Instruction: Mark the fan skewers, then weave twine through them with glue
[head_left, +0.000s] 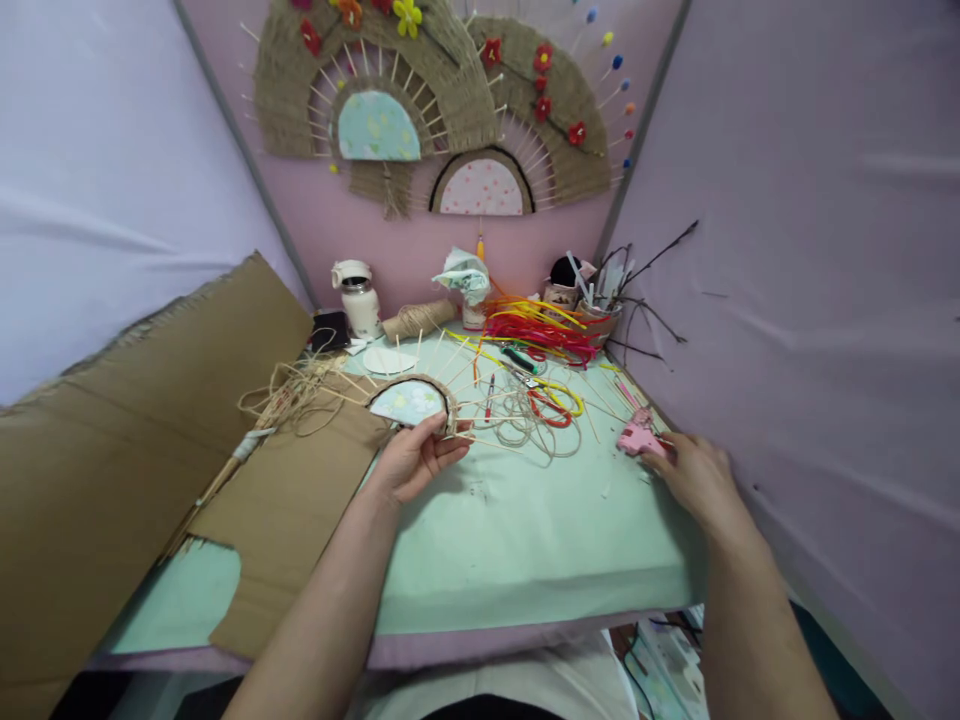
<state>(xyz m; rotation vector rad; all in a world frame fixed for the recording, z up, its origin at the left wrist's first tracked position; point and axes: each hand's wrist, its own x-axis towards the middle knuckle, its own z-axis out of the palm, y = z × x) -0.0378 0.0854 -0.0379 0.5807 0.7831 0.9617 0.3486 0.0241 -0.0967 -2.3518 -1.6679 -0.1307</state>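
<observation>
Left hand [420, 462] pinches a patterned half-disc [407, 401] over the tabletop [525, 540], its long axis running left to right, curved rim and radiating sticks [491, 444] facing away. Right hand [694, 475] grips a pink glue gun [640, 437] near the tabletop's right edge, nozzle direction unclear.

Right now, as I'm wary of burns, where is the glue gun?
In the head view, the glue gun is on the right of the table, at the right hand, near the purple wall.
</observation>
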